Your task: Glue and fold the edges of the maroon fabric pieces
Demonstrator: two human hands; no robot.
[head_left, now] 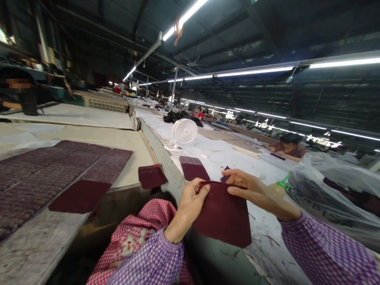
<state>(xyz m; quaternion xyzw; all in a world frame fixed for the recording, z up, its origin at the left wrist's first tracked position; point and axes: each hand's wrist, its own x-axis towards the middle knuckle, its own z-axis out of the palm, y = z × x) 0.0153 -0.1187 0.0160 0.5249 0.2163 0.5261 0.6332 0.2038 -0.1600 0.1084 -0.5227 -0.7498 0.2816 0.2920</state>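
My left hand point(191, 202) pinches the upper left edge of a maroon fabric panel point(222, 215) between thumb and fingers. The panel has rounded lower corners and hangs over the table edge. At its upper right, my right hand point(252, 190) has its fingers stretched apart, the tips at the cloth's top edge. Just behind my hands, a maroon panel with a greyish top band point(194, 168) lies on the white table. A small dark purple piece point(225, 174) shows partly behind the right fingers.
Rows of stacked maroon panels point(68, 166) cover the left table, with one loose panel point(80, 196) in front. Another folded piece point(152, 176) lies by the gap. A white fan point(184, 131) stands ahead. On the right are a clear plastic bag point(335, 186) and a person point(289, 146).
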